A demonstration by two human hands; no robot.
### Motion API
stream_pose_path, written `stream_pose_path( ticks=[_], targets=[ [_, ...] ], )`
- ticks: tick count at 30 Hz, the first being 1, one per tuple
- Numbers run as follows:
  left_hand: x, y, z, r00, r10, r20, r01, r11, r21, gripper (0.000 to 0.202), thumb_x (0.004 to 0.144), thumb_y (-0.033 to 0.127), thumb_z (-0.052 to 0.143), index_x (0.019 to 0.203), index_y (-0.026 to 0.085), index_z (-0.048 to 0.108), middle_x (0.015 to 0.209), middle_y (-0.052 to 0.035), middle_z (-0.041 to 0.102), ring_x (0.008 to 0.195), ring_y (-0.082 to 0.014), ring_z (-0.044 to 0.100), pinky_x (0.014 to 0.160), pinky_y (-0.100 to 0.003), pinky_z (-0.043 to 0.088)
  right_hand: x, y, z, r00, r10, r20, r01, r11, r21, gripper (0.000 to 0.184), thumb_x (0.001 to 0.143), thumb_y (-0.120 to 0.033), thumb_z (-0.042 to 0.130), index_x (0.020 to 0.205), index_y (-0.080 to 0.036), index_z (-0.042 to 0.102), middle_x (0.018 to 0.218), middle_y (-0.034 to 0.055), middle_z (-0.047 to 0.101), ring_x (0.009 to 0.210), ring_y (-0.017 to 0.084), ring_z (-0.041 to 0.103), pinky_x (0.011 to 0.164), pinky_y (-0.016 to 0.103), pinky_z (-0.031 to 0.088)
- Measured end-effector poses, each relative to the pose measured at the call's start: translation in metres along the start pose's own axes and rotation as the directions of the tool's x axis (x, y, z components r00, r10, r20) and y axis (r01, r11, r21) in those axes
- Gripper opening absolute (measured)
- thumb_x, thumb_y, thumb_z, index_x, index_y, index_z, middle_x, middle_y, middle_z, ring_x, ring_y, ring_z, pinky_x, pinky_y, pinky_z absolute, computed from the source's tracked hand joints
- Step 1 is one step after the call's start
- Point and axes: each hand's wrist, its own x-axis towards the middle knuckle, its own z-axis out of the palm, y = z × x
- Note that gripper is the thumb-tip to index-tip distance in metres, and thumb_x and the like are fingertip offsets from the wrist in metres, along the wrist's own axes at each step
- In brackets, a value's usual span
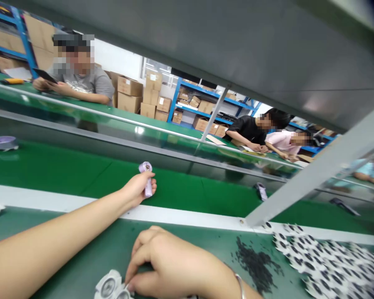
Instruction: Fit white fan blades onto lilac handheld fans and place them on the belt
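Observation:
My left hand [139,189] reaches out over the green conveyor belt [81,174] and is closed around the handle of a small lilac hand-held fan [147,176], its round head pointing up. My right hand [171,261] rests on the near green bench at the bottom of the view, fingers curled and pinched on a white round fan part [110,286]. A second white round part lies right beside it under the fingertips.
A pile of small black screws [257,263] and a heap of white round parts [327,259] lie at right. A grey slanted post [302,182] crosses the belt. More fans [1,143] [261,191] ride the belt. Other people sit at the far side; shelves with cardboard boxes stand behind.

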Motion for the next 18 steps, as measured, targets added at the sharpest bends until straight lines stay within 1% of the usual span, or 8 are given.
stream_pose_path(
  ticks=[1, 3, 5, 8, 11, 14, 16, 18],
  targets=[
    [-0.001, 0.001, 0.000, 1.000, -0.003, 0.005, 0.003, 1.000, 0.027, 0.018, 0.099, 0.027, 0.048, 0.094, 0.010, 0.048, 0.071, 0.0008, 0.045, 0.055, -0.0076, 0.045, 0.048, -0.017, 0.040, 0.001, 0.001, -0.001, 0.999, 0.048, -0.024, -0.047, 0.998, 0.044, 0.007, 0.083, -0.011, 0.072, 0.083, -0.017, 0.068, 0.086, -0.0021, 0.064, 0.093, 0.014, 0.059, 0.094, 0.016, 0.039],
    [-0.002, 0.000, 0.000, 0.999, 0.025, 0.031, -0.028, 0.995, 0.099, 0.016, 0.098, 0.026, 0.047, 0.093, 0.011, 0.047, 0.073, 0.0005, 0.047, 0.054, -0.0075, 0.045, 0.046, -0.017, 0.039, 0.002, 0.005, -0.006, 0.973, 0.213, -0.084, -0.198, 0.968, 0.154, 0.006, 0.080, -0.013, 0.064, 0.082, -0.018, 0.065, 0.080, -0.0027, 0.064, 0.081, 0.015, 0.062, 0.073, 0.017, 0.046],
    [-0.002, -0.002, -0.001, 0.991, 0.097, 0.092, -0.113, 0.976, 0.186, 0.018, 0.095, 0.030, 0.052, 0.094, 0.012, 0.047, 0.078, -0.0005, 0.051, 0.055, -0.0079, 0.048, 0.048, -0.018, 0.042, 0.003, 0.011, -0.014, 0.913, 0.381, -0.146, -0.335, 0.903, 0.268, 0.009, 0.080, -0.016, 0.055, 0.085, -0.018, 0.061, 0.075, -0.0024, 0.066, 0.069, 0.015, 0.063, 0.053, 0.016, 0.042],
    [-0.003, -0.009, 0.000, 0.951, 0.187, 0.247, -0.265, 0.903, 0.339, 0.027, 0.088, 0.037, 0.060, 0.093, 0.013, 0.049, 0.075, -0.0011, 0.055, 0.053, -0.0099, 0.051, 0.046, -0.019, 0.041, 0.005, 0.023, -0.030, 0.822, 0.488, -0.292, -0.370, 0.849, 0.378, 0.011, 0.079, -0.014, 0.045, 0.087, -0.016, 0.053, 0.067, -0.0005, 0.064, 0.058, 0.015, 0.061, 0.046, 0.016, 0.039],
    [-0.008, -0.016, 0.003, 0.888, 0.210, 0.408, -0.403, 0.782, 0.475, 0.031, 0.084, 0.042, 0.060, 0.088, 0.013, 0.051, 0.059, 0.0004, 0.052, 0.047, -0.0121, 0.049, 0.045, -0.020, 0.037, 0.004, 0.036, -0.047, 0.696, 0.488, -0.526, -0.308, 0.865, 0.396, 0.011, 0.077, -0.014, 0.044, 0.086, -0.015, 0.049, 0.064, -0.0013, 0.058, 0.054, 0.012, 0.054, 0.050, 0.018, 0.039],
    [-0.016, -0.018, 0.007, 0.834, 0.236, 0.499, -0.515, 0.659, 0.548, 0.027, 0.086, 0.041, 0.054, 0.087, 0.014, 0.050, 0.056, 0.0012, 0.050, 0.046, -0.0122, 0.046, 0.045, -0.020, 0.035, 0.001, 0.042, -0.057, 0.586, 0.422, -0.692, -0.237, 0.906, 0.351, 0.016, 0.079, -0.025, 0.047, 0.092, -0.016, 0.048, 0.063, -0.0031, 0.053, 0.054, 0.013, 0.048, 0.050, 0.020, 0.035],
    [-0.021, -0.016, 0.010, 0.801, 0.286, 0.526, -0.583, 0.572, 0.577, 0.022, 0.087, 0.036, 0.050, 0.088, 0.014, 0.052, 0.059, 0.0010, 0.052, 0.049, -0.0119, 0.046, 0.048, -0.021, 0.033, -0.002, 0.043, -0.059, 0.543, 0.384, -0.747, -0.218, 0.923, 0.317, 0.022, 0.077, -0.031, 0.049, 0.093, -0.016, 0.047, 0.062, -0.0035, 0.052, 0.052, 0.013, 0.044, 0.048, 0.021, 0.030],
    [-0.024, -0.014, 0.010, 0.755, 0.348, 0.555, -0.653, 0.474, 0.591, 0.019, 0.088, 0.033, 0.049, 0.090, 0.015, 0.054, 0.065, 0.0004, 0.055, 0.055, -0.0124, 0.048, 0.053, -0.021, 0.033, -0.003, 0.042, -0.059, 0.522, 0.358, -0.774, -0.214, 0.933, 0.288, 0.023, 0.076, -0.033, 0.051, 0.092, -0.017, 0.047, 0.062, -0.0037, 0.051, 0.050, 0.012, 0.040, 0.046, 0.021, 0.027]
  ],
)
